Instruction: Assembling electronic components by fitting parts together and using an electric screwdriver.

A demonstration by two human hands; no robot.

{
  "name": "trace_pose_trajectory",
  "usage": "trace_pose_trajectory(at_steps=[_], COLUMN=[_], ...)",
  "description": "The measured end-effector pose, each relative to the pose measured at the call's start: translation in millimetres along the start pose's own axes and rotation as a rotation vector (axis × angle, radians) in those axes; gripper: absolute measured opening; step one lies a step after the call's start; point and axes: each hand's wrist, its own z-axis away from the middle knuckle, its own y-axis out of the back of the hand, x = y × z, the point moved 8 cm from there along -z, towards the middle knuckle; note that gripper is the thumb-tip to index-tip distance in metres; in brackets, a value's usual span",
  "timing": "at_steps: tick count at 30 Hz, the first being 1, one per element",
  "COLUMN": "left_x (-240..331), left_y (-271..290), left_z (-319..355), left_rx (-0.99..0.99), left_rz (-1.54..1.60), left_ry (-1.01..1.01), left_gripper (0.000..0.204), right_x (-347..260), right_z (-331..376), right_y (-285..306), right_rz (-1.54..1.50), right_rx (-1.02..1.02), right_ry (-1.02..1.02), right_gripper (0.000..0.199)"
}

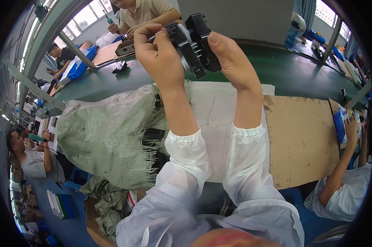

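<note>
Both my hands are raised over the far side of the bench. My left hand (160, 57) is closed around a black plastic housing part (181, 40) with a pale toothed ring along its inner side. In my right hand (237, 61), thumb toward me, is a second black plastic housing part (199, 25), rectangular and stepped at its edge. The two parts stand face to face, close together and tilted, with small metal pins between them. Whether they touch is hard to tell. My fingers partly hide the outer sides of both.
White sheet (212, 107) and brown cardboard (303, 140) lie before me. A green woven sack (107, 131) covers black parts at left. Beyond runs a green conveyor belt (268, 68) with a small black part (119, 67). Co-workers sit across and on both sides.
</note>
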Motion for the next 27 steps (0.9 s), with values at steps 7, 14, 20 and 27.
trace_pose_trajectory(at_steps=[7,14,20,27], left_x=[1,0,-6,0], left_y=[-2,-7,-8,-9], left_z=[4,4,5,4], left_rx=[-0.032,-0.048,-0.046,-0.045], left_rz=[-0.069,-0.155,-0.177,-0.252], left_ry=[0.006,0.045,0.071,0.032], left_gripper=[0.011,0.011,0.011,0.011], right_x=[7,1,8,18], right_z=[1,1,-2,-2], right_y=[3,8,13,16], right_rz=[0.022,0.022,0.026,0.077], right_rx=[0.011,0.001,0.014,0.018], right_ry=[-0.013,-0.006,-0.005,-0.070], right_gripper=[0.056,0.055,0.054,0.056])
